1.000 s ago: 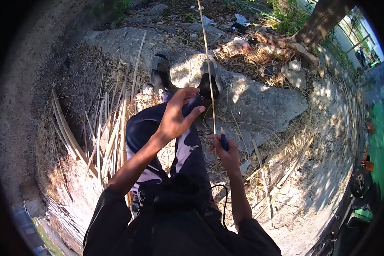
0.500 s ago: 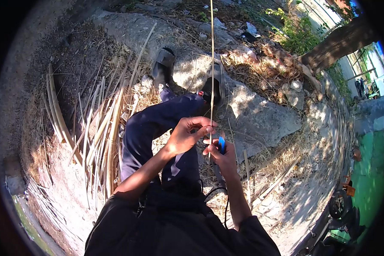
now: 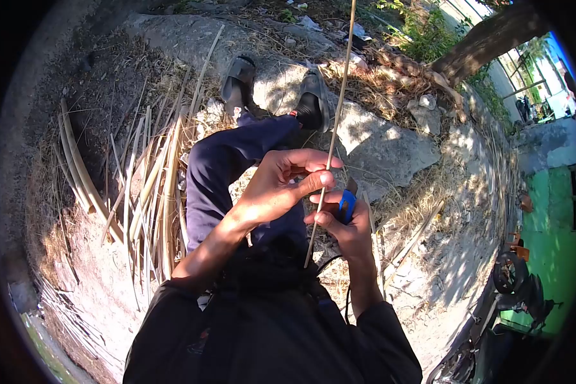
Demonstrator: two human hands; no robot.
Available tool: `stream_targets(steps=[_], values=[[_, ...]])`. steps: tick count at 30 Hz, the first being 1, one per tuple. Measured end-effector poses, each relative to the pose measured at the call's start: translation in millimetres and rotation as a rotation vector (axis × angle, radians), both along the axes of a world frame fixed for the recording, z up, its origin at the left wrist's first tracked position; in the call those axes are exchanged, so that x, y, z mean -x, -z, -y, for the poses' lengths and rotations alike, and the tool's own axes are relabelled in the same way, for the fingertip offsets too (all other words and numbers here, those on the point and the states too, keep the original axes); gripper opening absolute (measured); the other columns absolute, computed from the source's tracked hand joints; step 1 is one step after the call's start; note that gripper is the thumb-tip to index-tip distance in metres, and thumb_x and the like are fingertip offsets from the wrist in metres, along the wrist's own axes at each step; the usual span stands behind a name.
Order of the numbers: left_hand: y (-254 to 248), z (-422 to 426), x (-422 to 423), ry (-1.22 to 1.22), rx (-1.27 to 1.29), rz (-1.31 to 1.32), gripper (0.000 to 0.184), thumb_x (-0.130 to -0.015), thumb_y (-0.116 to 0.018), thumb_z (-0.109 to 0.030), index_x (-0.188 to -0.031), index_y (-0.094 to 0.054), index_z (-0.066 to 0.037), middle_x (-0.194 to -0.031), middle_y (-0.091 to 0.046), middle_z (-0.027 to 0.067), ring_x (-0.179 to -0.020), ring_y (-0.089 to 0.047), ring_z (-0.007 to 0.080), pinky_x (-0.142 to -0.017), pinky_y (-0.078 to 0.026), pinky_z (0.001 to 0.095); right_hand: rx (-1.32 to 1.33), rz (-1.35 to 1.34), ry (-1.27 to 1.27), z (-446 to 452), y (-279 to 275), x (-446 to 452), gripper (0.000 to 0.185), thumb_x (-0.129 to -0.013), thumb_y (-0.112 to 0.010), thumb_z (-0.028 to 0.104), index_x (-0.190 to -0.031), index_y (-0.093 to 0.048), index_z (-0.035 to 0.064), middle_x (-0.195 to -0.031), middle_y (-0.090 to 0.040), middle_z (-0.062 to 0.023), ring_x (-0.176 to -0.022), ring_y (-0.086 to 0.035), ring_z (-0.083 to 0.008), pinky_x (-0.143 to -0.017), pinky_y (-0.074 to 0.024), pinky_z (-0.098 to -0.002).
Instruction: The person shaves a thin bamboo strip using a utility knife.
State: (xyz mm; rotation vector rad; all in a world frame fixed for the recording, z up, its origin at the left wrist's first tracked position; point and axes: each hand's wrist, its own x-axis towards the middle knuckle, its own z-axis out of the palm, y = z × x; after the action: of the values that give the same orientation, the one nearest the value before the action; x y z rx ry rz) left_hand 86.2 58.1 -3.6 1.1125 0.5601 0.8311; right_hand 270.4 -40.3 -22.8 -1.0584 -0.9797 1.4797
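A long thin pale strip runs from the top edge down to near my waist, slightly tilted. My left hand pinches it between thumb and fingers at chest height. Just below and to the right, my right hand has its thumb and fingertips on the same strip. A tool with a blue handle also sits in my right hand, its short blade pointing up. The lower end of the strip hangs free below my hands.
Split strips lie heaped at my left. My sandalled feet rest by a flat grey rock. A tree trunk leans at upper right. Beyond, at the right, are a green wall and a parked motorcycle.
My left hand was apart from the strip and has come down and closed on it. Both hands and the strip now look nearer, and the strip's upper end leans more to the right.
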Motion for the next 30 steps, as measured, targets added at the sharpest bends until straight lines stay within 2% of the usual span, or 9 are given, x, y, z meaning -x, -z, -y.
stream_targets(steps=[1,2,3,6,9,13,20,27,30], values=[[-4,3,4,-0.002,0.0,0.006,0.032,-0.1,-0.077,-0.016,-0.126,-0.073,0.001,-0.113,-0.077,0.0093,-0.099,-0.071,0.0117,-0.09,-0.06,0.03,-0.018,0.031,-0.041,2,-6,3,0.028,-0.094,-0.076,-0.001,-0.122,-0.07,-0.0067,-0.108,-0.078,-0.0184,-0.095,-0.079,-0.0256,-0.088,-0.0613,-0.0332],[-9,6,9,-0.017,0.004,0.004,0.033,-0.1,-0.077,-0.017,-0.127,-0.073,0.001,-0.109,-0.077,0.0086,-0.096,-0.071,0.0115,-0.088,-0.059,0.0295,-0.088,0.056,-0.087,5,-3,4,0.032,-0.094,-0.078,0.001,-0.125,-0.07,-0.0048,-0.103,-0.079,-0.016,-0.093,-0.079,-0.0206,-0.083,-0.0593,-0.028],[-12,9,13,-0.034,0.007,0.004,0.034,-0.1,-0.078,-0.018,-0.128,-0.073,0.001,-0.105,-0.077,0.0079,-0.094,-0.071,0.0112,-0.086,-0.059,0.0289,-0.086,0.062,-0.093,11,-8,8,0.032,-0.094,-0.078,0.001,-0.125,-0.07,-0.0048,-0.103,-0.079,-0.016,-0.093,-0.079,-0.0206,-0.083,-0.0593,-0.028],[-17,17,21,-0.074,-0.042,0.063,0.036,-0.1,-0.078,-0.018,-0.13,-0.073,0.001,-0.101,-0.077,0.0081,-0.089,-0.072,0.0114,-0.085,-0.058,0.0283,-0.049,0.182,-0.126,27,-25,15,0.036,-0.093,-0.081,0.003,-0.127,-0.07,-0.0011,-0.097,-0.08,-0.0125,-0.08,-0.071,-0.0076,-0.073,-0.0541,-0.0215],[-16,28,27,-0.075,-0.048,0.097,0.035,-0.101,-0.076,-0.016,-0.131,-0.072,0.001,-0.101,-0.077,0.0086,-0.089,-0.073,0.0127,-0.084,-0.059,0.028,-0.026,0.082,-0.074,43,-31,25,0.038,-0.09,-0.084,0.002,-0.126,-0.071,-0.0002,-0.096,-0.08,-0.0115,-0.075,-0.068,-0.005,-0.07,-0.0511,-0.02],[-19,40,30,-0.043,-0.045,0.193,0.034,-0.103,-0.073,-0.014,-0.133,-0.07,0.001,-0.102,-0.077,0.0095,-0.087,-0.073,0.0136,-0.083,-0.059,0.0284,-0.05,0.195,-0.098,51,-33,27,0.044,-0.086,-0.088,0.001,-0.126,-0.07,0.0,-0.091,-0.08,-0.0097,-0.075,-0.067,-0.0045,-0.066,-0.048,-0.0196],[-21,52,39,0.002,-0.066,0.231,0.034,-0.105,-0.069,-0.009,-0.138,-0.067,0.0,-0.105,-0.078,0.0099,-0.086,-0.075,0.0138,-0.08,-0.063,0.0292,-0.12,0.09,-0.101,60,-38,37,0.042,-0.086,-0.088,0.002,-0.124,-0.071,-0.0001,-0.091,-0.08,-0.0087,-0.067,-0.06,-0.0019,-0.064,-0.0432,-0.019],[-29,63,46,-0.054,-0.008,0.202,0.038,-0.105,-0.07,-0.013,-0.141,-0.064,-0.002,-0.105,-0.077,0.0076,-0.086,-0.076,0.0119,-0.075,-0.065,0.0269,-0.14,0.27,-0.039,72,-43,35,0.026,-0.093,-0.08,0.002,-0.117,-0.074,-0.0021,-0.093,-0.08,-0.0073,-0.071,-0.062,-0.001,-0.065,-0.0451,-0.018],[-28,65,46,-0.1,-0.03,0.194,0.038,-0.104,-0.072,-0.015,-0.14,-0.064,-0.002,-0.104,-0.077,0.0073,-0.086,-0.076,0.0128,-0.073,-0.065,0.0266,-0.179,0.337,0.031,76,-48,33,0.018,-0.096,-0.079,0.006,-0.112,-0.076,-0.0012,-0.093,-0.079,-0.0066,-0.066,-0.055,-0.0001,-0.062,-0.0396,-0.0172]])
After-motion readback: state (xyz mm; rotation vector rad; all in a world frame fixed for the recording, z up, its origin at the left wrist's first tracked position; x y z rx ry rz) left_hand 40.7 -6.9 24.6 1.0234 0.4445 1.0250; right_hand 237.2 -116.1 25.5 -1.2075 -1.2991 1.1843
